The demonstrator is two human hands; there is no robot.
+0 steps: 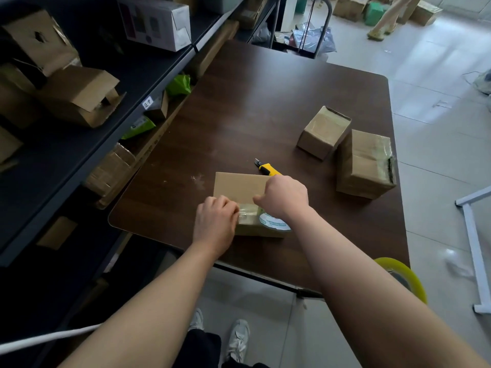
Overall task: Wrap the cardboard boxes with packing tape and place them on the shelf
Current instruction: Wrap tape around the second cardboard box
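A flat cardboard box lies near the front edge of the dark wooden table. My right hand grips a roll of clear packing tape at the box's near side. My left hand pinches the tape's loose end against the box's near left corner. A short stretch of tape spans between the two hands. Two taped cardboard boxes stand together at the table's right.
A yellow utility knife lies just behind the box. A dark shelf unit with several cardboard boxes runs along the left. A yellow tape roll sits below the table's right front corner. A person walks at the far back right.
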